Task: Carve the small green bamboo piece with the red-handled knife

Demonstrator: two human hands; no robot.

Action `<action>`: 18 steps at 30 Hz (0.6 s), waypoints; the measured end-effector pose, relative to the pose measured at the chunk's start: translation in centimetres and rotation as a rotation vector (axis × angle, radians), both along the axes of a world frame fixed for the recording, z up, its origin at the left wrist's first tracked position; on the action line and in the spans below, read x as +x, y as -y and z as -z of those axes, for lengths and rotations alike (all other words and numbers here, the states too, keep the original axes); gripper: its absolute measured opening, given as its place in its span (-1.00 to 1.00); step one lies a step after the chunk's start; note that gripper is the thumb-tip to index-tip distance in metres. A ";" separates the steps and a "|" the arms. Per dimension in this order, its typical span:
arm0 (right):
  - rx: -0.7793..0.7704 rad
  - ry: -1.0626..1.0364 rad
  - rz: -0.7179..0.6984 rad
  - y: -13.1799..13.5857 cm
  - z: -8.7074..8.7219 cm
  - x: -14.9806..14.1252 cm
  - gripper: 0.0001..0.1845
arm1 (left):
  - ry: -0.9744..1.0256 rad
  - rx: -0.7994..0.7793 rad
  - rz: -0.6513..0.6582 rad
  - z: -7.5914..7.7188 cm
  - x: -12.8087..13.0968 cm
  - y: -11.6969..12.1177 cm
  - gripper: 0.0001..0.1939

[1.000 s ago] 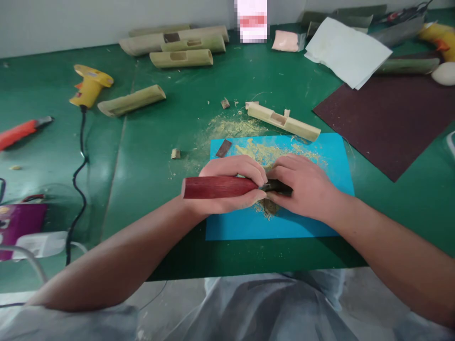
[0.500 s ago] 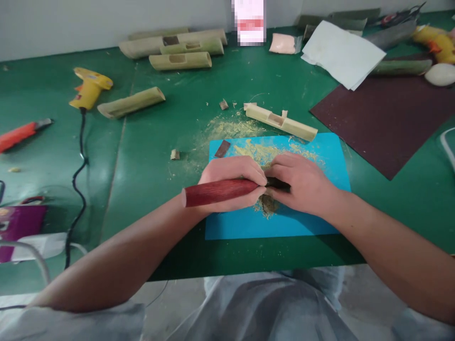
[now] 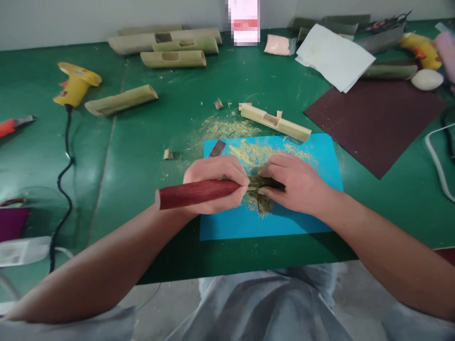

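Note:
My left hand (image 3: 215,169) is closed around a tool with a thick red wooden handle (image 3: 195,194), its butt end pointing left. The tool's working end is hidden at my fingertips, so I cannot tell its kind. A dark green bamboo piece (image 3: 263,182) lies in the grip of my right hand (image 3: 300,181), which covers its right end. My left fingertips are at the bamboo's left end. Below both hands is a blue sheet (image 3: 227,227) strewn with pale shavings (image 3: 254,152). A small dark brown strip (image 3: 217,148) rests on its upper left.
A cut bamboo tube (image 3: 293,129) lies just beyond the sheet. Leftward are a yellow glue gun (image 3: 75,85), its cord, another bamboo tube (image 3: 122,101) and a red-handled cutter (image 3: 14,125). A brown sheet (image 3: 377,128) and white paper (image 3: 334,57) lie to the right.
My left hand and the red-handled tool have drawn left, away from my right hand, and the handle has tilted. More of the green bamboo shows between the hands. The view has shifted right.

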State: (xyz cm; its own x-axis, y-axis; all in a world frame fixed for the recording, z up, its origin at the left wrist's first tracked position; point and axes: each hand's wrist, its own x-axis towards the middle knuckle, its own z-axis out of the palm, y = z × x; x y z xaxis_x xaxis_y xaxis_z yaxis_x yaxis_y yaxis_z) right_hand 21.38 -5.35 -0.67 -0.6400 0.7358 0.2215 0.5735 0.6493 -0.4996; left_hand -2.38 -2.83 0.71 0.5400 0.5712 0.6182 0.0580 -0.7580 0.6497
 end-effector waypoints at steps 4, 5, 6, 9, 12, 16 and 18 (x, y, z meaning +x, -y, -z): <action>0.028 -0.013 -0.006 0.1 0.3 0.1 -0.79 | 0.014 0.025 -0.026 -0.2 0.3 0.3 -0.85; 0.031 -0.013 -0.006 0.1 0.3 0.1 -0.79 | 0.005 0.016 -0.035 -0.2 0.3 0.3 -0.85; 0.032 -0.012 -0.005 0.1 0.3 0.1 -0.79 | -0.001 0.003 -0.041 -0.3 0.3 0.4 -0.85; 0.024 -0.004 0.003 0.1 0.1 0.1 -0.78 | -0.032 -0.072 -0.052 -0.4 0.0 0.4 -0.86; 0.021 0.008 0.014 0.0 -0.1 0.0 -0.77 | -0.050 -0.104 -0.034 -0.4 -0.4 0.3 -0.88; 0.035 0.026 0.013 0.0 -0.1 0.0 -0.75 | -0.048 -0.106 -0.023 -0.5 -0.1 0.0 -0.91; 0.041 0.018 0.019 0.0 -0.1 0.0 -0.73 | -0.052 -0.111 0.005 -0.5 0.4 -0.2 -0.88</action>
State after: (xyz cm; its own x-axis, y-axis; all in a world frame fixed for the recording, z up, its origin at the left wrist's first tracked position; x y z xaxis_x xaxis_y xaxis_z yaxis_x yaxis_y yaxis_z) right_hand 21.33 -5.40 -0.61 -0.6304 0.7382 0.2403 0.5944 0.6581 -0.4621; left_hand -1.98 -2.64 1.21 0.5727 0.6316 0.5225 0.0896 -0.6819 0.7260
